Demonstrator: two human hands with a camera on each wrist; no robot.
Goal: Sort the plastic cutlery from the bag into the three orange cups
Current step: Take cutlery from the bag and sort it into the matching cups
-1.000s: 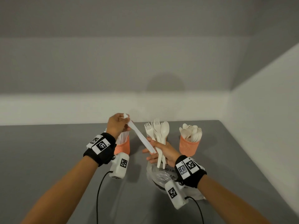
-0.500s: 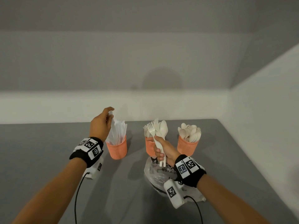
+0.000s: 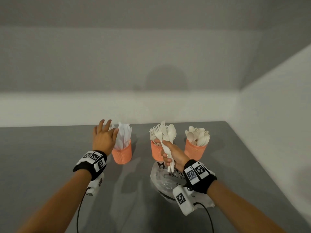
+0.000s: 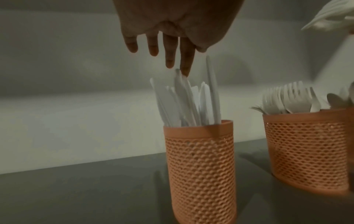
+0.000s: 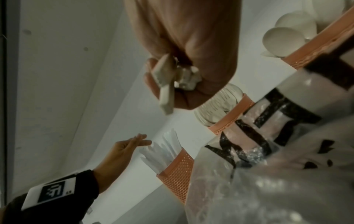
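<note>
Head view: the left hand (image 3: 103, 138) is spread and empty beside the white plastic knives (image 3: 123, 137) in the left orange mesh cup (image 3: 122, 154). The right hand (image 3: 171, 154) grips a bundle of white plastic forks and spoons (image 3: 165, 137) above the crumpled clear plastic bag (image 3: 164, 180) on the grey surface (image 3: 50, 165).

Left wrist view: straight fingertips (image 4: 185, 68) touch a knife tip; nudge gently so the cup stays upright.

Right wrist view: handle ends (image 5: 168, 84) protrude from the fist; loosen only enough to draw out one piece.
</note>
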